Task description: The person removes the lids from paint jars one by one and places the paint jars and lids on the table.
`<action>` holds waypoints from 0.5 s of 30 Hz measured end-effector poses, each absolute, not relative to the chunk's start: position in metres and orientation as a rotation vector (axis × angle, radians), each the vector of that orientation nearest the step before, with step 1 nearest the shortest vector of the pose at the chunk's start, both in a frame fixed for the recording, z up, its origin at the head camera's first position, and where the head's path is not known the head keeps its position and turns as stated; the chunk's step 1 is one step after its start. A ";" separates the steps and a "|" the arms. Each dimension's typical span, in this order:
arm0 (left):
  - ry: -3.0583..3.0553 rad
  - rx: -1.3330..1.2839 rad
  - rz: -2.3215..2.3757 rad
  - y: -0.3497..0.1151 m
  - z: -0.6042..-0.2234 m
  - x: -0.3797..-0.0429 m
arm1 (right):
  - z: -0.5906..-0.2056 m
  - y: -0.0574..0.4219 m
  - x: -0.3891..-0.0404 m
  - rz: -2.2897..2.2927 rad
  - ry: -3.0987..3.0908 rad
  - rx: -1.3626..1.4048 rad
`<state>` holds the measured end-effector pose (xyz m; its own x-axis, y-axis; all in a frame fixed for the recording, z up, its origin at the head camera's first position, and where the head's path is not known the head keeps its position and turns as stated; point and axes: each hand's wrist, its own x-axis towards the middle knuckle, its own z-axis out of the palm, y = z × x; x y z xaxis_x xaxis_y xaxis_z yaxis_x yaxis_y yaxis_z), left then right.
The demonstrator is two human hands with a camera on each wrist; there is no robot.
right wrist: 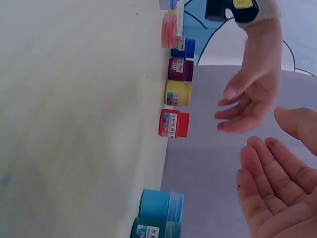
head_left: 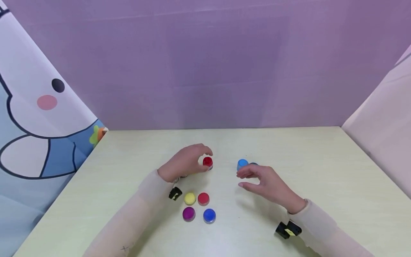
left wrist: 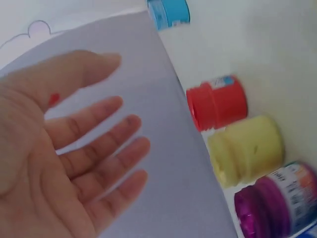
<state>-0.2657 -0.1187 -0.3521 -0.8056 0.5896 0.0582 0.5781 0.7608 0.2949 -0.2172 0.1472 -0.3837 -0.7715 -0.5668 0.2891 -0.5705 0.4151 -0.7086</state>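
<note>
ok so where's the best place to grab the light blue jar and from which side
Probably by the round sides of its body, pinched front and back, coming down from above or in from the person's left. The light blue jar stands upright, so its sides are easy to wrap, but the dark green jar sits close on its right and would crowd a grip there.

Your left hand (left wrist: 37,148) fills the left side, palm showing, thumb apart from the loosely bent fingers, well clear of the jars. Red mark (left wrist: 53,99) near your thumb base. To the right you get a slanting row: red jar (left wrist: 218,104), yellow jar (left wrist: 250,148), purple jar (left wrist: 277,203), lid ends toward your hand; can't tell if they touch. Light-blue jar (left wrist: 171,13) sits apart, up top, cropped. Pale bench (left wrist: 272,59), grey-purple backdrop (left wrist: 173,198) behind your fingers.
</note>
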 end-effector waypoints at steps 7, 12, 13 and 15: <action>2.796 1.162 0.756 -0.123 -0.357 -0.243 | -0.380 0.152 -0.221 1.257 -2.589 1.001; 2.744 1.181 0.930 -0.126 -0.361 -0.228 | -0.376 0.161 -0.223 1.233 -2.636 0.921; 2.729 1.167 0.963 -0.126 -0.362 -0.225 | -0.375 0.163 -0.224 1.218 -2.644 0.903; 2.704 1.117 1.028 -0.126 -0.364 -0.221 | -0.375 0.168 -0.225 1.160 -2.656 0.873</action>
